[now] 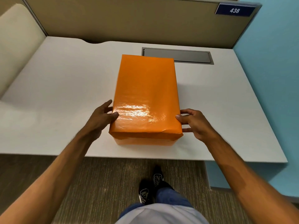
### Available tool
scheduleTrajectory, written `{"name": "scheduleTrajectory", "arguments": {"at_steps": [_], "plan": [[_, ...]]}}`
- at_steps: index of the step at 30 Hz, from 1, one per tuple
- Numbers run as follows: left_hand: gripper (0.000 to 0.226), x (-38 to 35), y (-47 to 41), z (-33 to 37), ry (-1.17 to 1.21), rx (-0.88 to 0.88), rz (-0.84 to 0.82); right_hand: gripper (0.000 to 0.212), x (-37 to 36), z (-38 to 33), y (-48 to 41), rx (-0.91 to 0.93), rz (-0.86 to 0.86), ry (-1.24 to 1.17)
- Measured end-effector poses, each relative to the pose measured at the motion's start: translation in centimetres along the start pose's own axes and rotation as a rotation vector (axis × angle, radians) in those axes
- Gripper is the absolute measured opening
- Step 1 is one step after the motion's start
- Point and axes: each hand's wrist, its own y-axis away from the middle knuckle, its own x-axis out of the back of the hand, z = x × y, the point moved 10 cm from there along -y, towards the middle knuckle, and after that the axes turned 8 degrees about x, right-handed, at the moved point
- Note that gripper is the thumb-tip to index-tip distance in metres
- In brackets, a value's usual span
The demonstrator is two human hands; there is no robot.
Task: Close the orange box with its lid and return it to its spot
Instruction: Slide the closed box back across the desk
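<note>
From the head view, the orange box [146, 139] sat near the front edge of the white bench [56, 94], its lid [145, 94] fully on. The left hand [101, 117] and right hand [194, 123] pressed the lid's opposite sides, thumbs on top, grasping it.

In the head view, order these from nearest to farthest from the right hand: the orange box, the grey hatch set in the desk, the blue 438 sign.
1. Orange box: the right hand touches its right side, near the front corner.
2. Grey hatch: set in the desk behind the box, toward the back.
3. Blue 438 sign: up on the partition, back right.
</note>
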Motion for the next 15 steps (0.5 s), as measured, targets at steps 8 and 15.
{"name": "scheduleTrajectory", "arguments": {"at_steps": [8,15], "plan": [[0.031,-0.8,-3.5,4.3,-0.009,-0.081,0.002,0.033,0.3,-2.1,-4.4,0.060,-0.033,-0.048],[0.029,0.7,-8.9,8.2,-0.037,-0.078,0.198,0.038,1.0,-6.2,-11.8,0.071,-0.002,-0.038]]}}
